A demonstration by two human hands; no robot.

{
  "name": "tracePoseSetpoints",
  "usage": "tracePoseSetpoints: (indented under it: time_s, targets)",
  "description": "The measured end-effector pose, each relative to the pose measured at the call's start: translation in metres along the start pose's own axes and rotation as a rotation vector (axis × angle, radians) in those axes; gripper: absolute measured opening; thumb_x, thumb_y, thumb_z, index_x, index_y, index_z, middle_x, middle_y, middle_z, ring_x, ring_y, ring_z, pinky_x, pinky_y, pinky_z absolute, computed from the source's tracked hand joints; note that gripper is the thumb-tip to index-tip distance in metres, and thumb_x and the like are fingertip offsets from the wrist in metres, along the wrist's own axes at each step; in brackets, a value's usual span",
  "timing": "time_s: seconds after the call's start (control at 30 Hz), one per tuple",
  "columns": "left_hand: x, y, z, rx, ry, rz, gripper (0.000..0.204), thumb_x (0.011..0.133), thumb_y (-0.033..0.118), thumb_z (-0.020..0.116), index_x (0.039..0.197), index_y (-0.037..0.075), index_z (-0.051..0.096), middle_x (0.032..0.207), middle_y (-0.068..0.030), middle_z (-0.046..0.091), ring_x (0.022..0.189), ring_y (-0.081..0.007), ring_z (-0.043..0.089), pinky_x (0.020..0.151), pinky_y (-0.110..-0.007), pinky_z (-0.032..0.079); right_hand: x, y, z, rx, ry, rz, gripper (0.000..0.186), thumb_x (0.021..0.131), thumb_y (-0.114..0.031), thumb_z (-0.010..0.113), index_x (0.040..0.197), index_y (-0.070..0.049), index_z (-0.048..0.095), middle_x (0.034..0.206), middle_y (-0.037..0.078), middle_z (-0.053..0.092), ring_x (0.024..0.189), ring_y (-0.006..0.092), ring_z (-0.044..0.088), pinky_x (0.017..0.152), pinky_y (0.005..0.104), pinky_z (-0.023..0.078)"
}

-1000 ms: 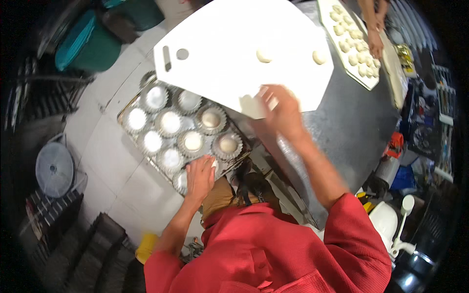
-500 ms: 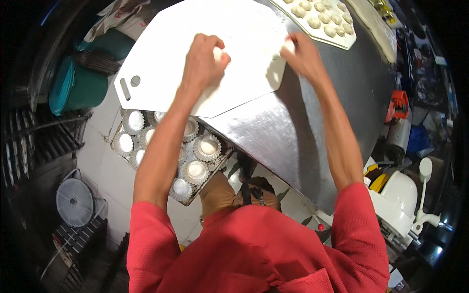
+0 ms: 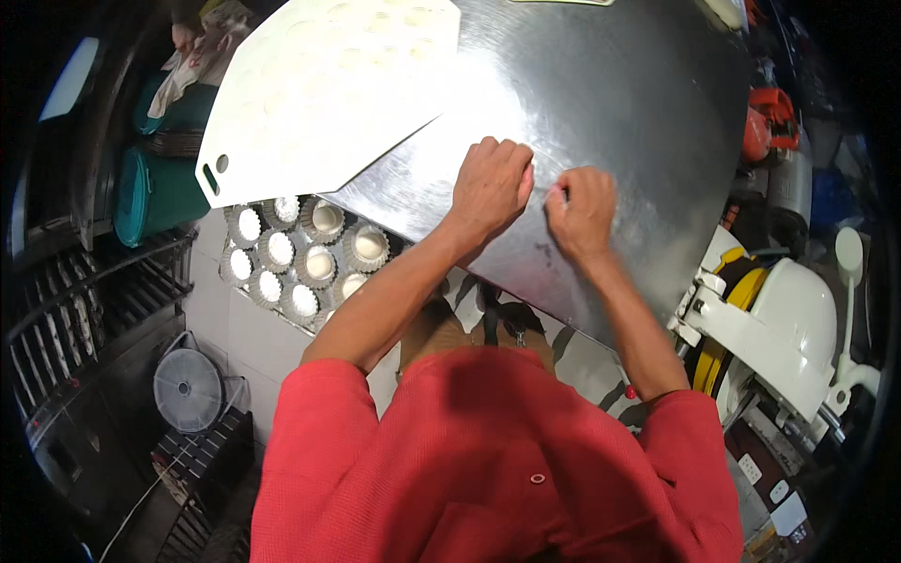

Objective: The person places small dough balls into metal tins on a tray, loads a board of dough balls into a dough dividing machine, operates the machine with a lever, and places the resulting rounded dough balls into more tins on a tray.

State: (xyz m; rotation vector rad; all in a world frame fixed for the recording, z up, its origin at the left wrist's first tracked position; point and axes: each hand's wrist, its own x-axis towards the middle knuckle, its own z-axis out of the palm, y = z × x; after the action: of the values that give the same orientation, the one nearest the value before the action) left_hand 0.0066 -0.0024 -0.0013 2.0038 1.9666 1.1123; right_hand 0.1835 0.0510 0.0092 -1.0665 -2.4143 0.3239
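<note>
Both my hands are over the bare metal table (image 3: 648, 113), side by side with a small gap. My left hand (image 3: 493, 186) is curled closed, knuckles up, with a hint of something pale by its fingertips. To its right, my right hand (image 3: 584, 214) is also curled closed, thumb side toward the left hand. Each held a pale piece of dough half a second ago; the fingers now mostly hide what is inside. Left of my hands lies a white cutting board (image 3: 310, 122) with faint round marks, its near end jutting over the table edge.
Below the board, a tray holds fluted metal molds (image 3: 319, 266) with white or pale contents. Green bins (image 3: 164, 192), a dark rack (image 3: 70, 310) and a round-topped stool (image 3: 188, 389) stand left. A white machine (image 3: 788, 328) stands right. A person's hand (image 3: 183, 38) shows far left.
My hands have left the cutting board and come together over the metal table, nearer my body. The view has shifted, so the board sits farther left and the dough-ball tray is nearly out of sight.
</note>
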Motion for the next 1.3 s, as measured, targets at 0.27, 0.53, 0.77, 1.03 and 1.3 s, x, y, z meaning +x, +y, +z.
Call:
tracePoseSetpoints:
  time_s: [0.27,0.53,0.77,1.03,1.3]
  targets:
    - [-0.022,-0.039,-0.036,0.034,-0.167,0.015,0.020,0.081,0.005,0.063,0.101,0.007,0.065,0.095,-0.0146,0.061,0.093,-0.0319,0.055,0.083,-0.042,0.042,-0.061,0.097,-0.060,-0.105,-0.173,-0.079,0.015,0.079,-0.012,0.063,0.094,-0.007,0.060,0.094,0.015,0.054,0.092,0.0353,0.051,0.085,0.0458,0.040]
    - [-0.008,0.022,0.022,-0.039,0.055,-0.081,0.018,0.082,0.004,0.065,0.100,0.006,0.066,0.087,-0.0132,0.063,0.083,-0.0323,0.057,0.079,-0.043,0.046,0.010,0.036,-0.005,0.119,-0.020,-0.108,0.009,0.082,-0.013,0.061,0.081,-0.005,0.056,0.083,0.014,0.056,0.083,0.0343,0.051,0.078,0.0476,0.041]
    - [-0.027,-0.038,-0.031,0.014,-0.120,-0.019,0.022,0.080,0.006,0.065,0.102,0.006,0.068,0.086,-0.0124,0.062,0.088,-0.0324,0.058,0.082,-0.042,0.044,-0.034,0.113,-0.051,-0.049,-0.185,-0.208,0.014,0.078,-0.014,0.064,0.089,-0.007,0.059,0.093,0.013,0.056,0.089,0.0327,0.052,0.081,0.0479,0.040]
    - [-0.019,0.016,0.015,-0.016,0.106,-0.097,0.019,0.083,0.008,0.068,0.102,0.007,0.072,0.086,-0.0103,0.067,0.083,-0.0305,0.060,0.078,-0.043,0.049,0.009,0.046,-0.004,0.139,0.044,-0.159,0.008,0.080,-0.010,0.063,0.083,-0.006,0.057,0.084,0.014,0.057,0.084,0.0343,0.053,0.078,0.0453,0.042]
    - [-0.016,-0.027,-0.027,-0.048,0.030,-0.068,0.018,0.075,0.006,0.064,0.092,0.005,0.070,0.087,-0.0127,0.067,0.088,-0.0343,0.059,0.083,-0.044,0.047,0.002,0.069,-0.035,-0.021,-0.083,-0.211,0.005,0.085,-0.007,0.060,0.090,-0.005,0.059,0.089,0.013,0.058,0.086,0.0325,0.053,0.078,0.0457,0.041]
